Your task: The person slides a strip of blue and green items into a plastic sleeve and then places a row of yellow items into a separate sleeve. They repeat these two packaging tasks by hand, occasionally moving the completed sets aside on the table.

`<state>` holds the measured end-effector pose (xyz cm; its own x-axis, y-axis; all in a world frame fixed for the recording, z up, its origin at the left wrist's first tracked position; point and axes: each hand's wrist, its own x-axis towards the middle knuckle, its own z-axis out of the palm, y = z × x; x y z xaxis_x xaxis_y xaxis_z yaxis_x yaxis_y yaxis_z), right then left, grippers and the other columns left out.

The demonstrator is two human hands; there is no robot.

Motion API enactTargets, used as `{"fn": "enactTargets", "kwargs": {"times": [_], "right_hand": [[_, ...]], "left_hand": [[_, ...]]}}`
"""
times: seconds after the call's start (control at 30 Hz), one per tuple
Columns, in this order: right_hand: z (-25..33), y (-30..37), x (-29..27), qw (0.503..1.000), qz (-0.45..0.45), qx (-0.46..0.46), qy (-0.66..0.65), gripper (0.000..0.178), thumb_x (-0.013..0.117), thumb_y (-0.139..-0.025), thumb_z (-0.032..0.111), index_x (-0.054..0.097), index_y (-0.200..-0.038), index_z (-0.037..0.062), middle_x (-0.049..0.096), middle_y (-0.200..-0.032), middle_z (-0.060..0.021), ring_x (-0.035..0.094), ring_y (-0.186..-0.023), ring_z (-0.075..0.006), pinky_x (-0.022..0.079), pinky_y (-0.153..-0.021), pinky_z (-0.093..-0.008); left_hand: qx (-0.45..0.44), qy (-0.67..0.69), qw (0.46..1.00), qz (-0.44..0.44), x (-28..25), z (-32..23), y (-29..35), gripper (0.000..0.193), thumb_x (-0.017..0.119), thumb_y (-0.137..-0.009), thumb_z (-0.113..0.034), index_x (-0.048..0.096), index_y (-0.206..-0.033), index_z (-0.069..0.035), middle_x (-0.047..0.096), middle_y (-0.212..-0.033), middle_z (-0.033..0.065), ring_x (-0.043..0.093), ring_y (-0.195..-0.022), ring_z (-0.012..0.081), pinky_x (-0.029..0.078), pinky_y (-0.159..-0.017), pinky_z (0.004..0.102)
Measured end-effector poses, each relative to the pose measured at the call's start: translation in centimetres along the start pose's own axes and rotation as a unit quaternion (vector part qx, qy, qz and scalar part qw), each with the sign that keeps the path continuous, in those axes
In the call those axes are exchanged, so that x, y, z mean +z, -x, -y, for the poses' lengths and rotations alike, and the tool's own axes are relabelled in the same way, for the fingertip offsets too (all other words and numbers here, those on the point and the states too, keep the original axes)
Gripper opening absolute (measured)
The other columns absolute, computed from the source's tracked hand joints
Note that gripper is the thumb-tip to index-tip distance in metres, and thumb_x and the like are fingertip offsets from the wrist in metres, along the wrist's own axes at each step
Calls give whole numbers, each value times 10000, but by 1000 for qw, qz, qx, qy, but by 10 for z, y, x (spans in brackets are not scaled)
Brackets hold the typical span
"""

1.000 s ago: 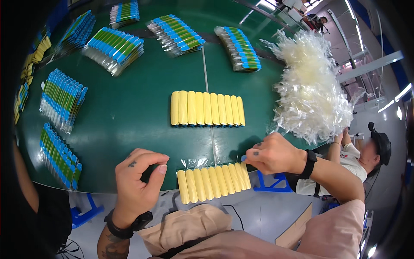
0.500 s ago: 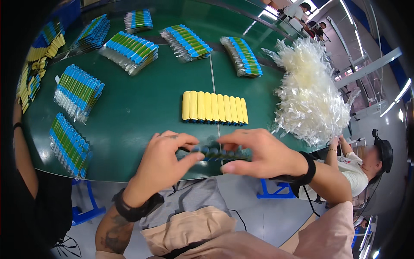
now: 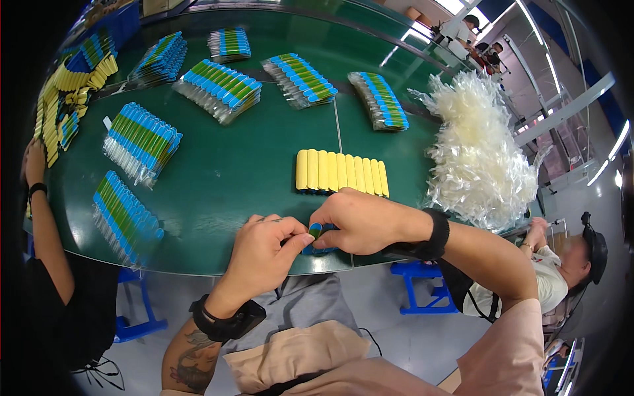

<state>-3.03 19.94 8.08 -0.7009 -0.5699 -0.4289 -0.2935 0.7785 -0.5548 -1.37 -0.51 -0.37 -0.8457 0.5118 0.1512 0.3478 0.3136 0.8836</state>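
Observation:
Close to the table's near edge, my two hands meet over a small set of flat, round-ended blue-and-green strips point(image 3: 316, 230). My left hand point(image 3: 261, 249) pinches their left end between thumb and fingers. My right hand point(image 3: 356, 221) is closed over the rest and hides most of them. Just beyond my right hand lies a row of yellow round-ended strips point(image 3: 340, 171), side by side, with dark blue showing along the near edge.
Fanned stacks of blue-and-green strips in clear sleeves point(image 3: 221, 89) stand around the green table point(image 3: 231, 178). A heap of clear plastic sleeves point(image 3: 482, 152) lies at right. Far left are loose yellow strips point(image 3: 49, 122) and another person's hand point(image 3: 34, 162). Another person point(image 3: 561, 264) sits at right.
My hands have come together; the right one moved left and closed over the strips, which were spread between both hands. The view has shifted slightly. The other person's left-side hand has come into sight.

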Motion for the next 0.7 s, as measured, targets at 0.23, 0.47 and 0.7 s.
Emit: {"fn": "enactTargets", "kwargs": {"times": [0.23,0.47,0.7], "right_hand": [[-1,4,-5,998,51,29,-27,316,748,-889,301,696,-926,-8,653,-722,-199,632,-708,-392,469,-640,-460],[-14,4,2,997,50,33,-48,416,748,-892,412,732,-928,-2,648,-683,-198,623,-629,-354,463,-604,-460],[-26,16,-5,1000,26,14,9,428,753,-887,416,712,-881,-10,620,-653,-188,596,-612,-340,453,-596,-443]], "left_hand": [[55,29,998,2,2,3,-2,163,679,-901,-223,717,-827,-83,599,-629,77,565,-643,278,420,-735,390],[34,-8,999,-10,1,0,1,145,673,-908,-206,704,-837,-83,593,-631,73,570,-652,283,421,-743,393],[43,-16,999,-15,2,-1,1,144,681,-900,-203,694,-826,-79,594,-645,73,574,-664,288,421,-748,393]]}}
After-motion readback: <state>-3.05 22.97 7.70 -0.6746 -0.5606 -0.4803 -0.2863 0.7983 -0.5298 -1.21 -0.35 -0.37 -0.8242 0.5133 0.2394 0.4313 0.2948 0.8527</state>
